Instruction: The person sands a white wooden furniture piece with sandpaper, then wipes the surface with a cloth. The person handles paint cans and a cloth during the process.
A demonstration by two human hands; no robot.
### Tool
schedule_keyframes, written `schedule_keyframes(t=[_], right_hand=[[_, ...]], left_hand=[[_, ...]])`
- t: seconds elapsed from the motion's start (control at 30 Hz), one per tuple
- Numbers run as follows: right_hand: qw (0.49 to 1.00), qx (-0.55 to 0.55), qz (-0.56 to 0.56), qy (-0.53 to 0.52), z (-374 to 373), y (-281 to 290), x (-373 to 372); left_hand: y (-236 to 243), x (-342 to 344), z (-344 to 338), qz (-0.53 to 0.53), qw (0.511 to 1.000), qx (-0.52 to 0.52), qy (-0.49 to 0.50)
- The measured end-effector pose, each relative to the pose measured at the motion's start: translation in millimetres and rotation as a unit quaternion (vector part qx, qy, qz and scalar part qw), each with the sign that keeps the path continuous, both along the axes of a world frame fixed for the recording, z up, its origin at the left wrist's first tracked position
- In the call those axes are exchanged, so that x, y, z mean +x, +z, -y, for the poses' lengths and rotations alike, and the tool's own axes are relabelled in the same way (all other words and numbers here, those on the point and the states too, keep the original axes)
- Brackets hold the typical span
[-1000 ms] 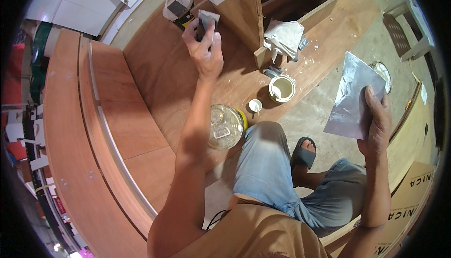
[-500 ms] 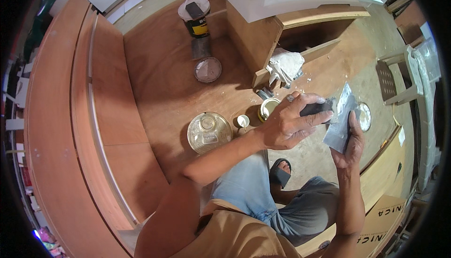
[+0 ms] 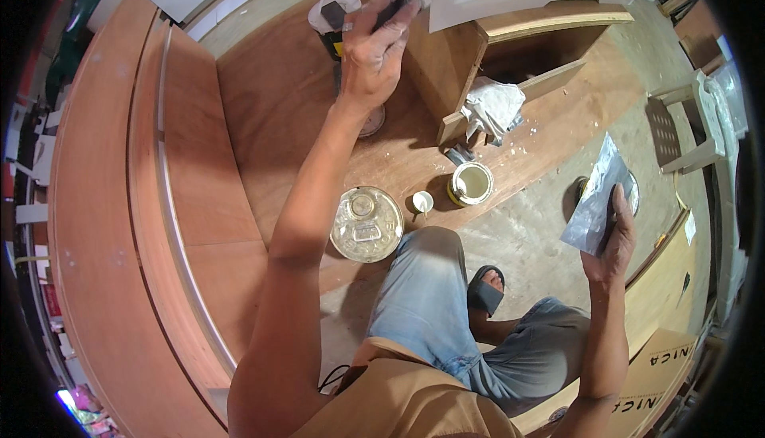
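So we've got both hands full here, one tool each, held well apart. Taking twelve as the top of the view, our left hand [image 3: 373, 55] is way up around eleven o'clock, fingers bent and closed on what looks like a dark scraper [image 3: 398, 6] with a pale edge. Its long axis runs from the palm out toward about two o'clock, pale edge leading.

The bit that matters: the white panel [image 3: 462, 0] lies off those fingers at roughly two o'clock too, with the scraper's edge right up by the panel's left end. We can't tell from this angle if they touch. Left is easily the nearer hand.

Our right hand [image 3: 615, 239] sits out around four o'clock, thumb flat on the near face of a smeared grey sheet [image 3: 594, 207], pinching it along its right edge. We can't see the fingers behind. The sheet is tilted, tip toward one, tail toward seven, about four o'clock from the scraper. The open can [image 3: 472, 183] sits between the two hands.
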State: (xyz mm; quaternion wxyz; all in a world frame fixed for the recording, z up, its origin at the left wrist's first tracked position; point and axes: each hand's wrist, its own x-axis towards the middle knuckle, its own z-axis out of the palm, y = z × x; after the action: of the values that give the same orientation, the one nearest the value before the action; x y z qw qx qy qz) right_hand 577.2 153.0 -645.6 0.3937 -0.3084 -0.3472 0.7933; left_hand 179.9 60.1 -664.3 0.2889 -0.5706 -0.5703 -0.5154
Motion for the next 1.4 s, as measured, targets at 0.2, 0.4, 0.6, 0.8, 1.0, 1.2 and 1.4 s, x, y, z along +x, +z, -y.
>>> schedule_keyframes(t=[0.2,0.4,0.6,0.8,1.0,1.2,1.4], right_hand=[[0.998,0.0,0.053,-0.03,1.2,2.4,3.6],[0.998,0.008,0.034,-0.043,1.3,1.5,14.2],[0.998,-0.003,0.042,-0.039,1.4,-0.1,19.7],[0.999,0.018,0.032,-0.013,7.7,6.7,0.5],[1.0,0.002,0.027,-0.001,9.3,13.0,-23.3],[0.993,-0.077,-0.067,0.055,3.4,9.1,-26.6],[0.998,-0.054,-0.033,0.028,3.4,4.5,-18.9]], left_hand=[[-0.5,-3.2,-16.9,0.063,0.997,0.013,-0.031],[-11.2,-10.6,-21.1,0.016,1.0,0.01,-0.001],[-35.3,-16.4,-17.4,-0.05,0.998,-0.006,0.045],[-53.2,-17.0,5.2,-0.105,0.984,-0.118,0.088],[-27.3,91.7,23.6,0.101,0.981,-0.094,-0.138],[-11.2,220.4,11.7,0.192,0.922,-0.073,-0.327],[-33.2,191.5,2.6,0.093,0.953,-0.117,-0.264]])
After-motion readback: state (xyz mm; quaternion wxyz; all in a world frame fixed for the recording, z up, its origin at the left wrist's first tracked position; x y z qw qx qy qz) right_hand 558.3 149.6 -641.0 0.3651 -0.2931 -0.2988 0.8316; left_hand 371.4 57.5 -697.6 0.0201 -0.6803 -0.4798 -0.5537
